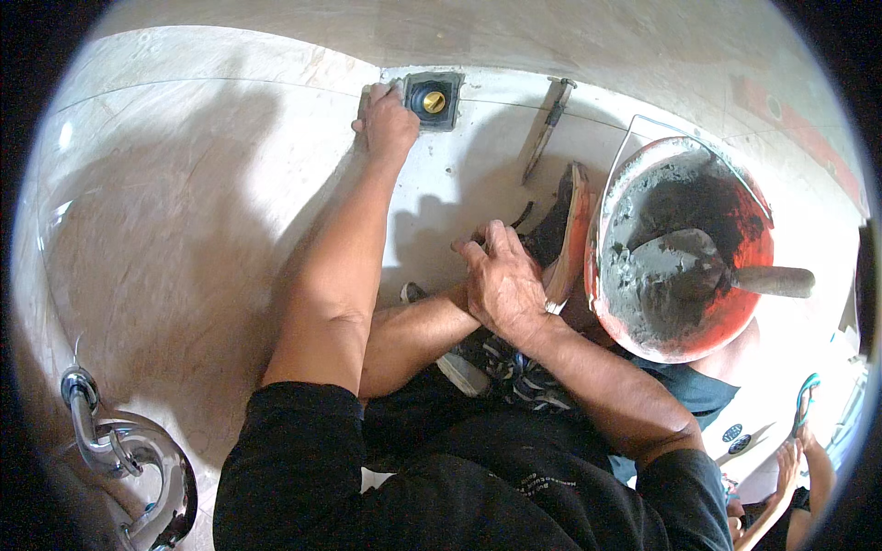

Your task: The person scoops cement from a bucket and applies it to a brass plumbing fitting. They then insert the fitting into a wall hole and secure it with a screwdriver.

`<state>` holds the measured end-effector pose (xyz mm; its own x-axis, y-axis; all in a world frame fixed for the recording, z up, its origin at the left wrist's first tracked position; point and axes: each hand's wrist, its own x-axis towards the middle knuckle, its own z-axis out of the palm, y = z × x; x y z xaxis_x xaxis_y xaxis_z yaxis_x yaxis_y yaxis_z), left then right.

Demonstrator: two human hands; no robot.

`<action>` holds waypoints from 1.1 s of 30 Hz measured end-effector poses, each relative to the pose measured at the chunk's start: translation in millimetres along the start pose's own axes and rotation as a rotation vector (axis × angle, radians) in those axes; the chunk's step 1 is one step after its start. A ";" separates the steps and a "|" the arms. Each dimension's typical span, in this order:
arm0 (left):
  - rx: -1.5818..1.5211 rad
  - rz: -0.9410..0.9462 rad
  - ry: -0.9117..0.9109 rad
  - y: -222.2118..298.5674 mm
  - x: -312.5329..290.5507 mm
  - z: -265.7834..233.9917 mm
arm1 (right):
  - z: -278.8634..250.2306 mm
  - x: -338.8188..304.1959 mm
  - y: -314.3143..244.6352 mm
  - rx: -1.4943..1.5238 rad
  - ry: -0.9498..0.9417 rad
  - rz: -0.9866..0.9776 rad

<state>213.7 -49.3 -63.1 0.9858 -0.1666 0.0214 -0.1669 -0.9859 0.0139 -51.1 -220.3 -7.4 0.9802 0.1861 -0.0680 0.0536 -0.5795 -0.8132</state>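
Observation:
My left hand [388, 119] reaches to the left edge of a square recess [445, 123] in the pale tiles. Its fingers are bent down and pressed together there; anything under them is hidden. Within the recess, a dark round drain fitting [416, 97] surrounds a brass-coloured plug [435, 103]. Nearer to me, my right hand [507, 285] hangs loosely over my bent leg, fingers slightly apart, with nothing visible in it. To its right stands an orange-red bucket [602, 308] holding wet grey mortar [657, 308]. A trowel [684, 257] lies in the mortar, its wooden handle over the rim.
A slim hammer-like tool [548, 129] lies right of the recess. My dark shoe [551, 216] is beside the bucket. Chrome pipework [175, 477] curves at lower left. Another person's hands [788, 464] show at lower right, near two round dark grilles [732, 432].

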 end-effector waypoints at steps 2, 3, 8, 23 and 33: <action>0.063 0.054 -0.018 4.5 5.8 3.0 | 6.2 -1.3 3.7 -0.012 0.028 -0.005; 0.097 0.066 -0.020 6.9 7.9 4.7 | 8.3 -1.4 5.4 -0.018 0.041 -0.007; 0.196 0.140 -0.007 10.9 10.2 21.5 | 3.1 0.4 2.7 0.013 0.011 0.004; -0.033 -0.009 -0.054 40.6 9.9 18.6 | 8.1 -0.3 6.1 -0.007 0.032 0.005; -0.162 0.192 0.126 30.9 6.3 42.0 | -1.9 2.0 -3.9 0.009 0.016 0.020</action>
<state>215.6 -81.6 -104.6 0.9275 -0.3366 0.1628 -0.3611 -0.9192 0.1572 -49.0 -219.1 -3.3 0.9839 0.1620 -0.0750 0.0326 -0.5758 -0.8169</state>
